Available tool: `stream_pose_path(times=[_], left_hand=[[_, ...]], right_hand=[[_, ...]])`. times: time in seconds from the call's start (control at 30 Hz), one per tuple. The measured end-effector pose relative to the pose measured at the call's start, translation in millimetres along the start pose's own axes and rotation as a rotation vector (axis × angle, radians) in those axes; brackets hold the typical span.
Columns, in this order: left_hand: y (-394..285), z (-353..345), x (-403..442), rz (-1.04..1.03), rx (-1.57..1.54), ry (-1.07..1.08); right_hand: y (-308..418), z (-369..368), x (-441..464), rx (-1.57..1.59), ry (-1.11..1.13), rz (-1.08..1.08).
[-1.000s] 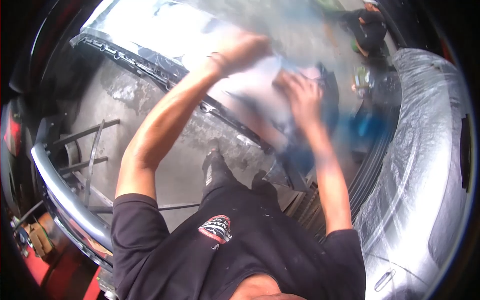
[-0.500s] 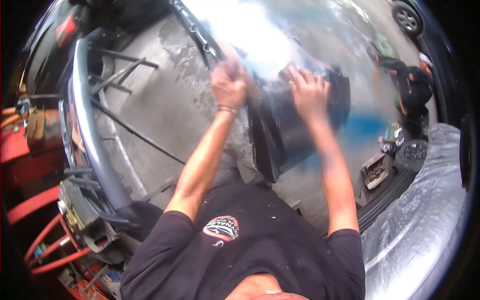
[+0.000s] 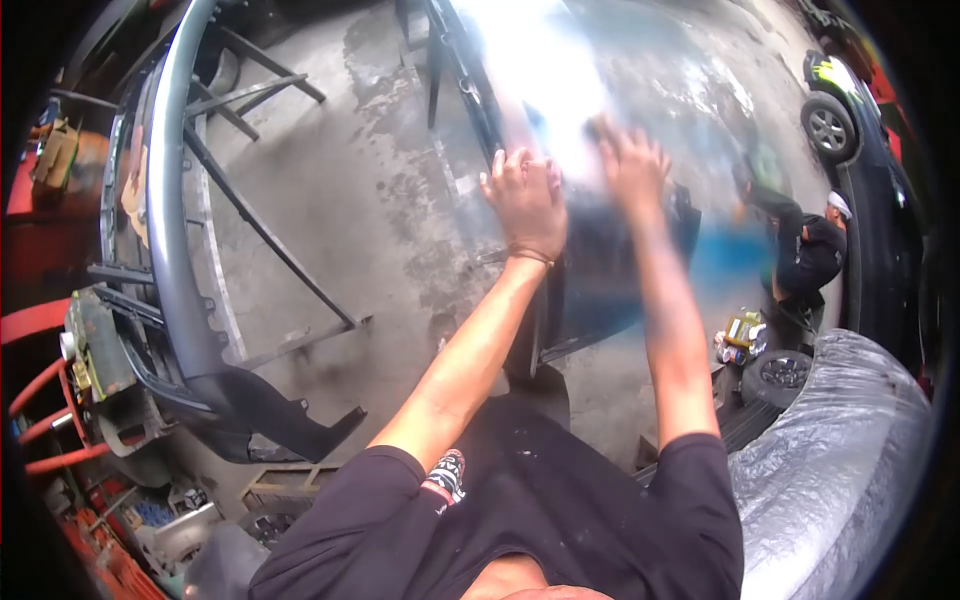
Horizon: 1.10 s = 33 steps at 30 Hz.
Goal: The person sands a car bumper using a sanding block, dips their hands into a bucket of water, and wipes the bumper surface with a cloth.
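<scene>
A dark glossy panel [image 3: 595, 270], apparently a car body part, stands in front of me, its upper part lost in white glare. My left hand [image 3: 530, 200] lies at its left edge, palm down with the fingers spread, holding nothing I can see. Over the panel's bright upper part is my right hand [image 3: 635, 175], fingers stretched out and slightly blurred. A small dark patch shows by its fingertips; I cannot make out what it is. Whether either palm presses on the surface is hidden.
At the left a grey bumper [image 3: 172, 200] rests on a dark metal stand [image 3: 260, 255]. Red racks [image 3: 45, 370] stand beyond it. To the right are a crouching co-worker [image 3: 815, 250], a loose wheel [image 3: 780, 375], a dark car [image 3: 880, 240] and a plastic-wrapped part [image 3: 825, 470].
My left hand has gone from a closed fist to spread fingers and moved right along the panel. My right hand has shifted slightly right. The view has turned, showing more of the bumper.
</scene>
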<state>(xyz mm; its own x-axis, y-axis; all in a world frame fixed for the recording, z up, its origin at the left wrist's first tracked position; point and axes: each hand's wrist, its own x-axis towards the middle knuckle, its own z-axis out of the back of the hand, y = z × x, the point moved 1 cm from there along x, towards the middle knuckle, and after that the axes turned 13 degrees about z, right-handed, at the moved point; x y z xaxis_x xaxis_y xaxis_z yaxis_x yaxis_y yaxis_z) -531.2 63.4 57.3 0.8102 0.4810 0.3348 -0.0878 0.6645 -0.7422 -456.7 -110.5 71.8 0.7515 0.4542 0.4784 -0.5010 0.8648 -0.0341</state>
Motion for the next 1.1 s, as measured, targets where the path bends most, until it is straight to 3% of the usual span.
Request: stream_pose_path(times=[0.07,0.23,0.4,0.5,0.63,0.73,0.87,0.93,1.03,1.1], left_hand=[[1,0,-4,0.009,0.059,0.032],[1,-4,-3,-0.004,-0.050,0.011],[-9,-5,0,-0.068,0.020,-0.084],[-8,-7,-11,-0.004,0.054,-0.071],[-9,-13,-9,0.003,0.076,-0.076],[-14,-10,-10,0.032,0.030,-0.054],[-18,-5,-7,-0.024,0.055,-0.143],[-13,-7,-10,-0.022,0.049,-0.133],[-11,-7,-9,0.014,0.027,-0.116],[-8,-7,-9,0.034,0.027,-0.110]], right_hand=[[-10,-11,28,-0.070,0.170,-0.240],[19,9,-10,0.130,-0.078,-0.009],[-32,-4,70,0.141,0.244,-0.095],[-50,-45,83,-0.020,0.183,-0.016],[-27,-18,17,-0.054,-0.030,0.106],[-26,2,7,0.161,0.075,0.101],[-65,-34,86,-0.108,0.141,0.191],[-57,-37,79,-0.208,0.138,0.220],[-40,-34,39,0.147,0.045,0.050],[-25,-4,6,0.221,0.060,0.117]])
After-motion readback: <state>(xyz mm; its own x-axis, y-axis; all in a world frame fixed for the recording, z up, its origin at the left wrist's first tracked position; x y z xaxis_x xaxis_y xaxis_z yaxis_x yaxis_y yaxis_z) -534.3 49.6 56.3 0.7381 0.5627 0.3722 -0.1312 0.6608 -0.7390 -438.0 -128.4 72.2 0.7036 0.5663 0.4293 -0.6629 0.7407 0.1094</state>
